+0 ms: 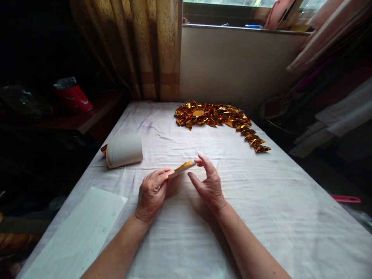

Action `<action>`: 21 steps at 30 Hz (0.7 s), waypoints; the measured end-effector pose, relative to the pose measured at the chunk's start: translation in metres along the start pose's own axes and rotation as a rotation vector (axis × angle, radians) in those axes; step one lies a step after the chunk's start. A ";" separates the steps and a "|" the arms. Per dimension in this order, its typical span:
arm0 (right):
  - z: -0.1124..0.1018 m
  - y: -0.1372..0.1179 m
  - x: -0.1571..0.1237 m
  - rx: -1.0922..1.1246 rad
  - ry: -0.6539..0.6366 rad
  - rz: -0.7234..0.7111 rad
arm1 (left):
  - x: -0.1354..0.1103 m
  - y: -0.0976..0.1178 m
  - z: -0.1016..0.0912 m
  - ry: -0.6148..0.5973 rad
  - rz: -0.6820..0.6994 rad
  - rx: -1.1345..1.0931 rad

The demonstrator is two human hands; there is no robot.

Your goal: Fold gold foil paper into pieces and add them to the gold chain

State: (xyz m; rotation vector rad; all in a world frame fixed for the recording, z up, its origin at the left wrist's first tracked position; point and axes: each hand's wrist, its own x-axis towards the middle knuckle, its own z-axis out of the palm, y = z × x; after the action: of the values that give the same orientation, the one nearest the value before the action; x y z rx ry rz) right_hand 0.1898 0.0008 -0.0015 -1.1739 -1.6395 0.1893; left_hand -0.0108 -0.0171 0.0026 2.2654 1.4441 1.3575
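Observation:
Between thumb and fingers my left hand (pixel 154 193) pinches a folded piece of gold foil paper (pixel 183 168), white on its near side. It is held tilted above the white-covered table (pixel 261 217). My right hand (pixel 209 184) is at the paper's far right end, thumb and fingers apart; the fingertips are close to the tip, and I cannot tell if they touch it. Farther back lies a heap of folded gold foil pieces (pixel 213 114), with a linked row trailing to the right.
A curled stack of white-backed paper (pixel 124 151) lies at the left, and a lined sheet (pixel 84 228) nearer me. Beyond the left edge, a red container (pixel 74 97) stands on a brown surface. Curtains (pixel 145 50) and a wall are behind; clothes hang at the right.

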 end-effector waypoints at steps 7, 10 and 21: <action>-0.015 0.005 0.007 -0.111 -0.116 -0.163 | 0.003 0.001 -0.008 -0.001 0.017 0.079; -0.016 0.003 0.006 -0.153 -0.160 -0.188 | 0.002 0.000 -0.009 -0.012 0.017 0.029; -0.019 -0.001 0.007 -0.261 -0.235 -0.306 | 0.004 -0.005 -0.005 -0.061 0.069 -0.086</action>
State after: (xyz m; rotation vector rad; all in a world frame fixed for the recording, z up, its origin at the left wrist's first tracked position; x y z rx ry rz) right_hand 0.2046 -0.0025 0.0117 -1.1053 -2.0764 -0.0889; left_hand -0.0172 -0.0128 0.0048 2.3006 1.2758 1.3296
